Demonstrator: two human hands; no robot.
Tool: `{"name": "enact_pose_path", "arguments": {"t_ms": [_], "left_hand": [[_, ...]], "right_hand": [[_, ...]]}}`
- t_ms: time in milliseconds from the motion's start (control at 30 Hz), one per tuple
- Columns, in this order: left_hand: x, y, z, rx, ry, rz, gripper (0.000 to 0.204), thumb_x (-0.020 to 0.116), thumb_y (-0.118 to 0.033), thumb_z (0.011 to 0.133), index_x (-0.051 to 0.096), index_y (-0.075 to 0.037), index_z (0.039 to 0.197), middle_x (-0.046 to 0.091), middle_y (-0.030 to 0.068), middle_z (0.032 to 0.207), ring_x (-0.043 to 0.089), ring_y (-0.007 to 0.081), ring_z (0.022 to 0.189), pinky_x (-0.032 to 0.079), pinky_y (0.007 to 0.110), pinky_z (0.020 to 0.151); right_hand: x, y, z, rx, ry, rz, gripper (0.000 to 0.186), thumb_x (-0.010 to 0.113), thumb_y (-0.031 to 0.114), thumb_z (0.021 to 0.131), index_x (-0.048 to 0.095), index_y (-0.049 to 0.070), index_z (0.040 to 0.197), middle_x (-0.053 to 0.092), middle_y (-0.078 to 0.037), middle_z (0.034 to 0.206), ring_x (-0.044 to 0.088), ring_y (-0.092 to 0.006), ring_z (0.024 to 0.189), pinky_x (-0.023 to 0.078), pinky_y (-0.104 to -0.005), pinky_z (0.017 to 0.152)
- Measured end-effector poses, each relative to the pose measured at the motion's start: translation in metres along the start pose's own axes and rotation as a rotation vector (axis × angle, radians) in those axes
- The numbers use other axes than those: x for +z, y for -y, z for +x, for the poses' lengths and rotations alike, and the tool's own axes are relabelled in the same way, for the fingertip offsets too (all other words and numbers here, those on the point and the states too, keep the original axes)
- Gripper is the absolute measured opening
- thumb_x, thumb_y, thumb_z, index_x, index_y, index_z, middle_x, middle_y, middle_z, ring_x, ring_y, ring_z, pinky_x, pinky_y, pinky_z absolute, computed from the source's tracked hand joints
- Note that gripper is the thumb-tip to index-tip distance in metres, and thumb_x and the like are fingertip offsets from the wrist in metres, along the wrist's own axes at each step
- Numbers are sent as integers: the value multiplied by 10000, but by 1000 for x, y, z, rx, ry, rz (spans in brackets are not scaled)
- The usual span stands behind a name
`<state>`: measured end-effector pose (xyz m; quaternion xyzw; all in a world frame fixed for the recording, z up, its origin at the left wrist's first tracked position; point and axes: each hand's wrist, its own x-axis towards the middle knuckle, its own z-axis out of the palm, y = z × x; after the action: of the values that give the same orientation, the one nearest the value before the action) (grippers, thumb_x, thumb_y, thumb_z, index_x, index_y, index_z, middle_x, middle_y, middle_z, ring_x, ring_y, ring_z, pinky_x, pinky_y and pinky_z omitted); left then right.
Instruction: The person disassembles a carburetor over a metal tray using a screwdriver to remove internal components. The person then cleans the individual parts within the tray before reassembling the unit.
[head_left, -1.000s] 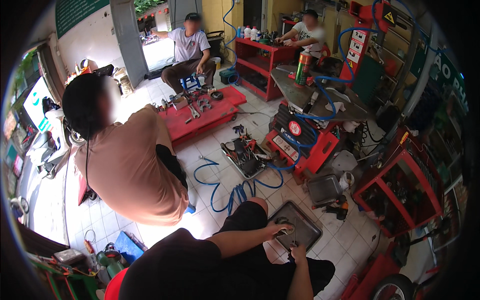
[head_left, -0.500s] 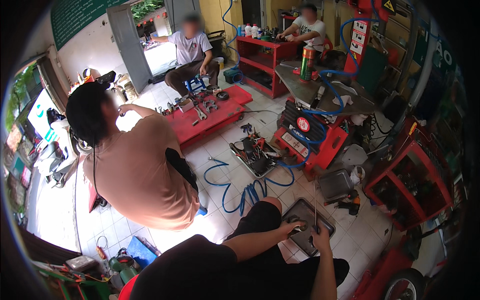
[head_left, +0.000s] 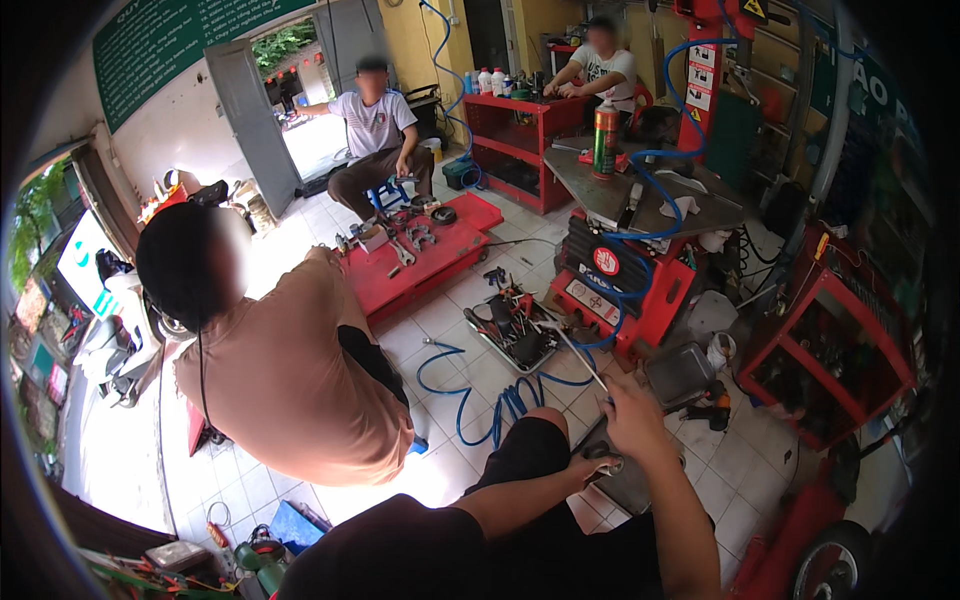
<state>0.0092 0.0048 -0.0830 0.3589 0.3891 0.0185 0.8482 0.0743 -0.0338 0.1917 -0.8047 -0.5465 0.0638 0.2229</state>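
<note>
My left hand is closed round a small metal part, low over a dark rectangular tray on the floor. Raised above it, my right hand grips a long thin rod-like tool whose shaft points up and to the left. My fingers cover its grip end, so its exact kind does not show. The two hands are apart, and the tool does not touch the part.
A metal tray of hand tools and a coiled blue air hose lie ahead. A cordless drill is on the right. A co-worker sits at left by a low red table; two other people sit farther back.
My right hand has risen, swinging the rod from upright to slanting up-left. My left hand stays low with the part. The seated co-worker's arm now reaches towards the red table.
</note>
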Motion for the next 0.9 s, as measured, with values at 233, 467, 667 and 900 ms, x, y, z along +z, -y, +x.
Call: {"name": "enact_pose_path", "arguments": {"t_ms": [233,467,667,900], "left_hand": [[7,-6,-14,3,-137,-109,646,876,-160,616,541,13,1141,625,89,1029,635,186,918,503,318,797],[17,15,-1,84,-113,67,736,899,-162,581,509,40,1172,635,100,1009,640,203,916,511,332,810],[12,18,-7,93,-4,55,725,900,-130,570,526,25,1171,641,104,1028,642,207,932,520,336,819],[1,8,-9,80,-30,60,623,886,-126,598,581,0,1126,665,85,983,655,184,893,524,308,801]], "right_hand": [[149,-169,-187,717,187,95,413,637,188,766,611,21,1143,653,-260,949,629,-428,926,512,-461,803],[183,-206,-201,670,211,300,352,623,213,759,659,-15,1024,662,-251,821,672,-369,797,511,-440,685],[226,-234,-200,652,449,147,272,650,257,731,694,13,842,672,-218,815,672,-354,818,507,-429,695],[243,-234,-186,563,363,134,271,657,254,740,691,7,846,670,-223,827,662,-378,823,505,-442,693]]}}
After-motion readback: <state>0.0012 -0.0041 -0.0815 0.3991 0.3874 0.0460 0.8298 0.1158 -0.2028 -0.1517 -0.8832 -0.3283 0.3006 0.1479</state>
